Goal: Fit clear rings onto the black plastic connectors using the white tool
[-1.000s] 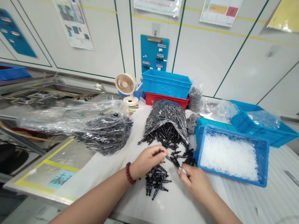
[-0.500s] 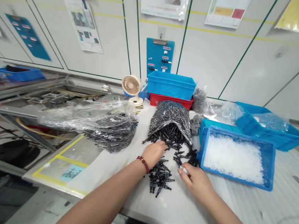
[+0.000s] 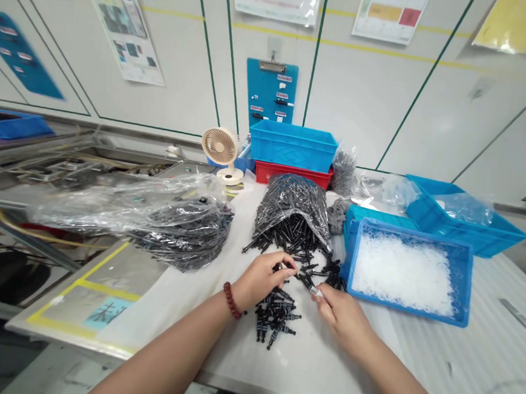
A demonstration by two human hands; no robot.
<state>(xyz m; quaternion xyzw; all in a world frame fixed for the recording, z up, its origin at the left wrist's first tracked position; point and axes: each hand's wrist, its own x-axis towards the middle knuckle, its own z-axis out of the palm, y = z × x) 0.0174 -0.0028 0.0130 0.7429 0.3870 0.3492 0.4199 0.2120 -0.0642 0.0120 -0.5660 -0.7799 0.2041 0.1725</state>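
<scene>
My left hand [image 3: 268,276], with a beaded bracelet at the wrist, has its fingers closed around a black part, just in front of an open plastic bag [image 3: 295,199] of black parts. To its right, my right hand [image 3: 338,309] pinches a small whitish piece [image 3: 315,291] near the loose black parts [image 3: 332,278]. Black parts with grey rings lie in a pile [image 3: 276,316] between my forearms. A blue bin [image 3: 464,286] of small clear-white pieces [image 3: 405,272] stands right of my right hand.
A second bag of black parts [image 3: 188,227] lies at the left. Behind stand a small fan [image 3: 220,147], a blue bin [image 3: 292,147] on a red one [image 3: 265,173], and another blue bin [image 3: 501,234] at the right.
My left hand has drawn back slightly from the bag's mouth and now holds a black part near my right hand's piece. The view has shifted a little to the right.
</scene>
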